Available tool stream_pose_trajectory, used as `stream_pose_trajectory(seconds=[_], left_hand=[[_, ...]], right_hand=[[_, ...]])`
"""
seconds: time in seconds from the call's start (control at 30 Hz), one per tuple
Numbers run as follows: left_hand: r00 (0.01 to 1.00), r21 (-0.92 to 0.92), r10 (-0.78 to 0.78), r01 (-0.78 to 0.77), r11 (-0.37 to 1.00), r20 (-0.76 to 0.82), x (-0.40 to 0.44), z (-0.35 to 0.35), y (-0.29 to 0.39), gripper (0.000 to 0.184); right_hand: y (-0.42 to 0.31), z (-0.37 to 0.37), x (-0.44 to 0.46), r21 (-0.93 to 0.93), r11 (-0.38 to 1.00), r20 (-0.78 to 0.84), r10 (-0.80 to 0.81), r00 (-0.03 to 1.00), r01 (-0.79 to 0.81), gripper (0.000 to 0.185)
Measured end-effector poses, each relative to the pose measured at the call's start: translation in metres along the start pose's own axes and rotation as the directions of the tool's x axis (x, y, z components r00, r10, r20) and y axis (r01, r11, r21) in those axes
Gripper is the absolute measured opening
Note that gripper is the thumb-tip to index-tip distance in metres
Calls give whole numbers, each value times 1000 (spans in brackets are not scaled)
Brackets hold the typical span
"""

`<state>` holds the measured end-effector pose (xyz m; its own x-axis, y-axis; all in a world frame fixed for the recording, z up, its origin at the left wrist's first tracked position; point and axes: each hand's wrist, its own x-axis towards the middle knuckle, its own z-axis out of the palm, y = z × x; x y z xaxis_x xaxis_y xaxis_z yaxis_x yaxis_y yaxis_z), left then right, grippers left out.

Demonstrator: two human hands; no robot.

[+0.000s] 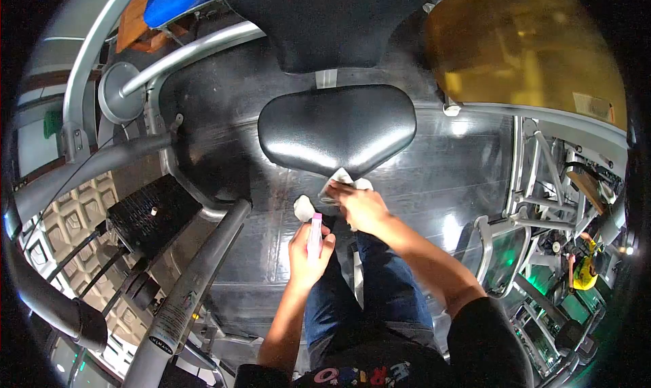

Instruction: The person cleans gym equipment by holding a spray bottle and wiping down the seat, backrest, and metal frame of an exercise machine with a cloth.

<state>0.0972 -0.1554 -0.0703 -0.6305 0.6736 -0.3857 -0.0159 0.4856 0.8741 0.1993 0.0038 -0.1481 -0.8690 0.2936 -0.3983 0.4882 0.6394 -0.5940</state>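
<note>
A slim pink-and-white bottle [314, 235] stands upright in my left hand [306, 260], the fingers wrapped round it in front of my left leg. My right hand [363, 209] is closed on a pale cloth [337, 179], holding it at the front tip of a black padded seat [337, 125]. The fingers of that hand are slightly blurred. A white shoe [303, 208] shows just beyond the bottle. Another pale shape, partly hidden behind the right hand, looks like the other shoe.
A black backrest [319, 22] rises beyond the seat. Grey machine tubes [196, 286] and a black foot plate [152, 212] stand at the left. To the right are a tinted yellow panel [522, 49], metal frames [502, 246] and a person in yellow [586, 269] farther off.
</note>
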Motion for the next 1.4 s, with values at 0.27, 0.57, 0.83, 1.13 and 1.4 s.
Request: stream_pose_trajectory(seconds=[0.27, 0.57, 0.83, 1.13, 1.4], left_hand=[[999, 14, -43, 43, 999, -10, -3, 1, -11, 15], [998, 20, -45, 44, 999, 41, -11, 4, -5, 14], [999, 60, 40, -42, 997, 25, 4, -2, 0, 14], [990, 118, 107, -117, 986, 88, 20, 22, 21, 18], [985, 192, 69, -99, 976, 155, 13, 39, 30, 18]], right_hand=[[35, -98, 150, 99, 959, -263, 284, 922, -267, 41], [6, 17, 21, -124, 991, -119, 26, 993, -41, 48], [63, 68, -41, 283, 848, 166, 418, 893, -449, 47], [41, 58, -98, 525, 755, 71, 421, 904, -393, 42], [31, 60, -129, 646, 686, -27, 458, 889, -334, 36]])
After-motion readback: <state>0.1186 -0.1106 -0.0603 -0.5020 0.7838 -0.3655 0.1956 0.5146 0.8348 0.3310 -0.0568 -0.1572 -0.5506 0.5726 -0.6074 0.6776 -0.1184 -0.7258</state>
